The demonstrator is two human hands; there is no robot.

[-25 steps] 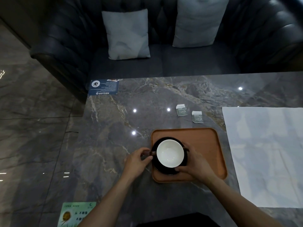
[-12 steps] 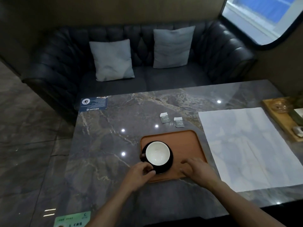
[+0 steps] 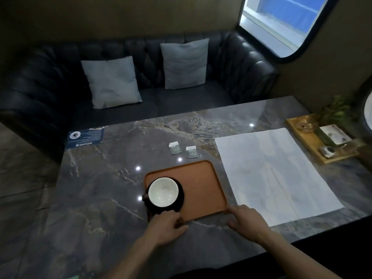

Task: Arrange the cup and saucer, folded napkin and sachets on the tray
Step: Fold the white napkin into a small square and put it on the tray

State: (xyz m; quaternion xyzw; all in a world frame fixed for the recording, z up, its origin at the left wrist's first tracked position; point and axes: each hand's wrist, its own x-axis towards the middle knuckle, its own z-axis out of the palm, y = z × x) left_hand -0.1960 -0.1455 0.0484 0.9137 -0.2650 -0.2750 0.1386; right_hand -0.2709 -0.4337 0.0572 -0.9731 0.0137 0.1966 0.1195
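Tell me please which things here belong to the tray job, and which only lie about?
Job: tray, cup, saucer, two sachets, unfolded napkin.
Lying about: blue card, wooden tray of small items, plant, cushions.

The blue card (image 3: 85,137) at the table's far-left corner bears white print, too small to read.

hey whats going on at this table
A person is setting up a tea tray. The cup and dark saucer already sit on the left of the orange tray. The left hand rests at the tray's near edge by the saucer, and the right hand is at its near right corner, holding nothing. Two sachets and the unfolded white napkin lie on the table, off the tray.
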